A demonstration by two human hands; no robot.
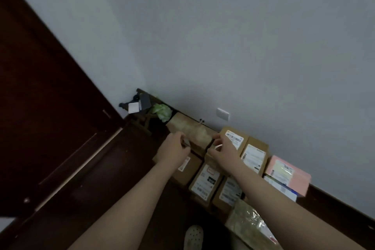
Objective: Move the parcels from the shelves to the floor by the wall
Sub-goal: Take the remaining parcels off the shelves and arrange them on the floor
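A tan paper-wrapped parcel [190, 129] lies on the dark floor against the grey wall [223, 46]. My left hand [174, 148] grips its near left end, fingers curled at the edge. My right hand [223, 148] holds the near right end, fingers bent over it. Several brown cardboard parcels with white labels lie beside it, among them one [236, 138] by the wall and one [205, 182] nearer me. A pink parcel [288, 172] sits to the right. A bubble-wrapped parcel [249, 227] lies closest to me.
A dark wooden door [40, 107] fills the left. In the corner stand a small dark rack [140, 101] and a green bag [162, 112]. A white wall socket [222, 114] sits low on the wall. My light clog [193, 237] shows at the bottom.
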